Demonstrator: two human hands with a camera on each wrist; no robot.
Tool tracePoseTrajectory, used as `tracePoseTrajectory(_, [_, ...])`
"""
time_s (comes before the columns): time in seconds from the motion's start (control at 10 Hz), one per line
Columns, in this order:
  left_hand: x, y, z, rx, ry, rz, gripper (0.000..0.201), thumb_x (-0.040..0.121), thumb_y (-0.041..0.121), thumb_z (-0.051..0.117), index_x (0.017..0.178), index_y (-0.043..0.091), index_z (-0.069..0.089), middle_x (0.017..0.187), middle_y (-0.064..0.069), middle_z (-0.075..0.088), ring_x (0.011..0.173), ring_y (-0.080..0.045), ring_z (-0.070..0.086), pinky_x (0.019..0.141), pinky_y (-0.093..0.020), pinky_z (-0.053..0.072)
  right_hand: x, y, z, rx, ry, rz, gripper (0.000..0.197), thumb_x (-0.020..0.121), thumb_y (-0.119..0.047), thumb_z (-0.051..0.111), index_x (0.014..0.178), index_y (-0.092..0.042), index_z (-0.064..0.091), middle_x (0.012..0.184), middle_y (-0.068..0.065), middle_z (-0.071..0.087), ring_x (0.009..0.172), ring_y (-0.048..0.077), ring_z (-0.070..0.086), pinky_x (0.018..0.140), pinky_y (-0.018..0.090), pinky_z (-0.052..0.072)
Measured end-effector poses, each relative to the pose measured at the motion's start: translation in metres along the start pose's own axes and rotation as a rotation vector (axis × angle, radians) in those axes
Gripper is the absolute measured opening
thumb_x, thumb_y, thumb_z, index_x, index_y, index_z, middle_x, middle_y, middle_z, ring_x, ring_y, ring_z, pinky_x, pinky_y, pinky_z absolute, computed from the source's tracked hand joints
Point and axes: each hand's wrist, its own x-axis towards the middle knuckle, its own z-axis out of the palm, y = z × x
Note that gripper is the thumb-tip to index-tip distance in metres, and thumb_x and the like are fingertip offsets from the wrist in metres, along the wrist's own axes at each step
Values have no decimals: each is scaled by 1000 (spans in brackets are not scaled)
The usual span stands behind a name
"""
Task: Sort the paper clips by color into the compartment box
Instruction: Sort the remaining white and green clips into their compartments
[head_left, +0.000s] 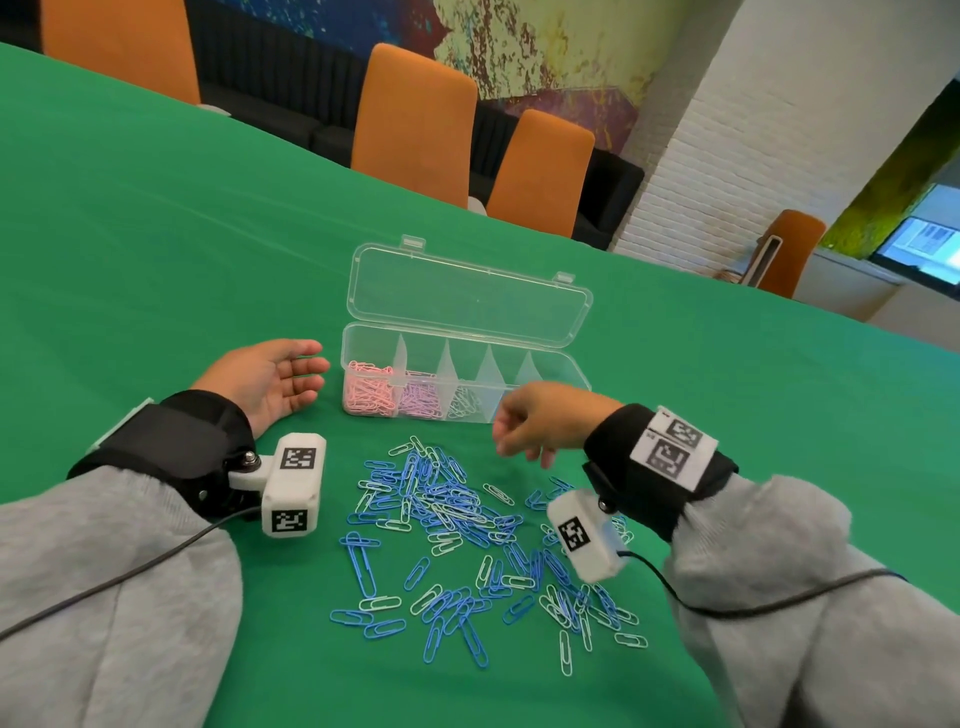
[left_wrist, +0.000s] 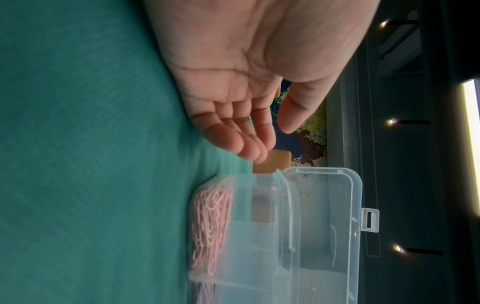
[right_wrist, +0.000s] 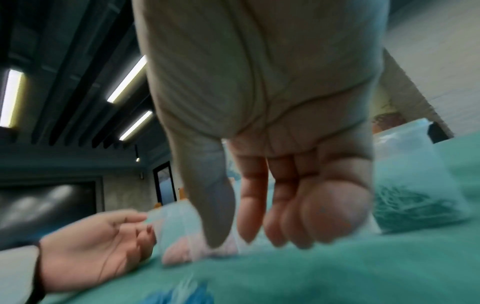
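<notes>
A clear compartment box (head_left: 563, 370) stands on the green table with its lid (head_left: 467, 296) laid open behind it. Its left compartment holds pink clips (head_left: 368, 391), the second lilac clips (head_left: 420, 399), the third pale mint clips (head_left: 465, 402). The right compartments look bare. A loose pile of blue and pale mint clips (head_left: 462, 514) lies in front of the box. My left hand (head_left: 298, 371) rests palm up beside the box's left end, fingers relaxed and holding nothing (left_wrist: 241, 92). My right hand (head_left: 524, 431) hovers over the table before the box, fingers hanging loosely curled with nothing seen in them (right_wrist: 272, 185).
The green cloth (head_left: 156, 234) stretches far to the left and behind the box. Orange chairs (head_left: 415, 119) line the table's far edge. Black cables run from both wrist cameras (head_left: 293, 483) across my grey sleeves.
</notes>
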Motion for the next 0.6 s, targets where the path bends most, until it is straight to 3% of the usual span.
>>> tracePoseTrajectory(0.1, [0, 0, 0, 2, 2, 1, 18, 98, 15, 39, 90, 11, 55, 52, 5, 64, 41, -4, 56, 41, -12, 45, -9, 0, 22, -179, -156, 43, 14, 84, -25, 69, 86, -15, 59, 70, 0, 60, 57, 15, 56, 60, 25, 48])
tracePoseTrajectory(0.3, [-1, -1, 1, 7, 3, 3, 19, 98, 15, 39, 89, 12, 55, 52, 5, 64, 41, -3, 56, 41, -12, 45, -7, -3, 30, -237, -155, 3, 20, 86, -16, 64, 70, -16, 52, 59, -1, 52, 48, 14, 49, 55, 23, 44])
tracePoseTrajectory(0.6, [0, -1, 0, 9, -4, 4, 18, 98, 15, 39, 90, 11, 55, 52, 5, 64, 41, -4, 56, 41, -13, 46, -5, -5, 21, -230, -48, -15, 21, 88, -13, 52, 68, -18, 49, 61, -1, 53, 47, 12, 50, 52, 21, 43])
